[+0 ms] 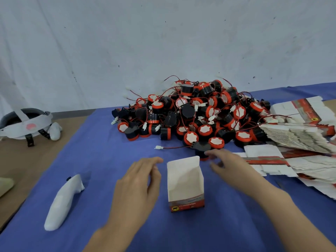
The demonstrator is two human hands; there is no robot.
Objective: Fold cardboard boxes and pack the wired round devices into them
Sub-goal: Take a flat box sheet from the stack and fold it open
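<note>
A folded cardboard box stands upright on the blue cloth with its top open and its back flap raised; the inside looks empty. My left hand hovers just left of it, fingers relaxed, holding nothing. My right hand reaches past the box's right side, fingers spread over a black and red round device at the near edge of the pile; it is blurred and I cannot see a grip. That device's red wire ends in a white plug. The heap of wired round devices rises behind.
Flat unfolded box blanks lie stacked and spread at the right. A white wrapped controller lies on the cloth at the left. A grey headset sits on the brown table at far left. A wall backs the table.
</note>
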